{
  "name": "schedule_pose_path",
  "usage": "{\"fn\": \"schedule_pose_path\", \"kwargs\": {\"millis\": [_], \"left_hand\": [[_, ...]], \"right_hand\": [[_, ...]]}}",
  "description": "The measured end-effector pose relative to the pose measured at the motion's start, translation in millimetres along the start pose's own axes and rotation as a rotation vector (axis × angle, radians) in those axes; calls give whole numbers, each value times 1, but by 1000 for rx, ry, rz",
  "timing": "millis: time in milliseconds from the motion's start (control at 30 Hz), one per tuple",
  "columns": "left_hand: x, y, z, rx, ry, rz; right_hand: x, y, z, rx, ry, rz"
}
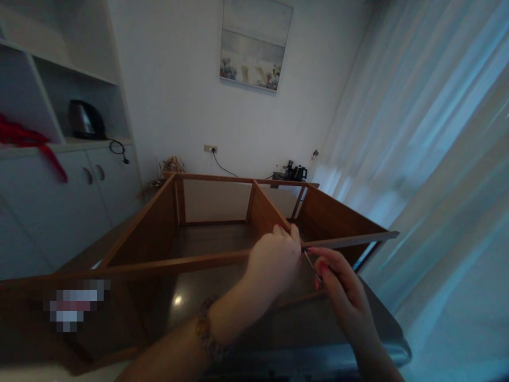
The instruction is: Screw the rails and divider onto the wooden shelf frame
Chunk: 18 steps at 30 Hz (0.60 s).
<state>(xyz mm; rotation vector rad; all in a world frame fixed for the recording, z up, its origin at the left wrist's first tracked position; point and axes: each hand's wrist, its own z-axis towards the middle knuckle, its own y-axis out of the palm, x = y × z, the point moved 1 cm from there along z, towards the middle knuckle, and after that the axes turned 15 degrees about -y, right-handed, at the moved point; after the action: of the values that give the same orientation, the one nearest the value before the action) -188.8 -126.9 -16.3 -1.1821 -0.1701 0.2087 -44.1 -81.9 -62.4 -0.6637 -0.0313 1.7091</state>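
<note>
Frame: the brown, open-topped rectangular wooden frame [191, 263] lies across the dark glossy bench [384, 313], a flat brown wooden panel [267, 208] dividing it inside.
Left hand: the left hand [275, 260] is closed over the frame's near rail where the panel meets it, the fingertips curled out of clear view.
Right hand: the right hand [344, 284] pinches a slim, bent, silvery metal key [312, 266] on the near side of the frame, forefinger stretched toward the rail.
Key tip: it reaches the frame's near rail just beside the left hand; whether it is seated in a fastener I cannot tell, as fingers and shadow hide the spot. A shallow or tilted seat could let it slip, rounding the fastener or scratching wood.
Knuckles: the two hands sit close together at the frame's joint, so a sudden slip could jab the left one.
Panel joint: if the left hand's hold slackens, panel and rail could drift out of line and the fastener bind crookedly.
Bench top: its gloss may let the frame slide under a hard turn.
Curtain: the pale sheer curtain [437, 212] hangs near the frame's right end and could snag on a corner if the frame swings.
</note>
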Motion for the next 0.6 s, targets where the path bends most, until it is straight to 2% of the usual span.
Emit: {"fn": "schedule_pose_path", "kwargs": {"millis": [100, 267, 367, 433, 500, 600], "left_hand": [[0, -1, 0, 2, 9, -2], [0, -3, -1, -32, -25, -15], [0, -4, -1, -28, -38, -23], [0, -4, -1, -19, -49, -28], [0, -4, -1, -12, -48, -27], [1, -4, -1, -14, -39, -26]], "right_hand": [[3, 1, -5, 7, -99, -169], [4, -17, -12, 43, -571, -758], [-5, -27, -7, -23, -681, -982], [-12, -28, -3, -74, -680, -1036], [-17, -24, 0, -108, -596, -992], [-17, -15, 0, -92, -282, -716]]}}
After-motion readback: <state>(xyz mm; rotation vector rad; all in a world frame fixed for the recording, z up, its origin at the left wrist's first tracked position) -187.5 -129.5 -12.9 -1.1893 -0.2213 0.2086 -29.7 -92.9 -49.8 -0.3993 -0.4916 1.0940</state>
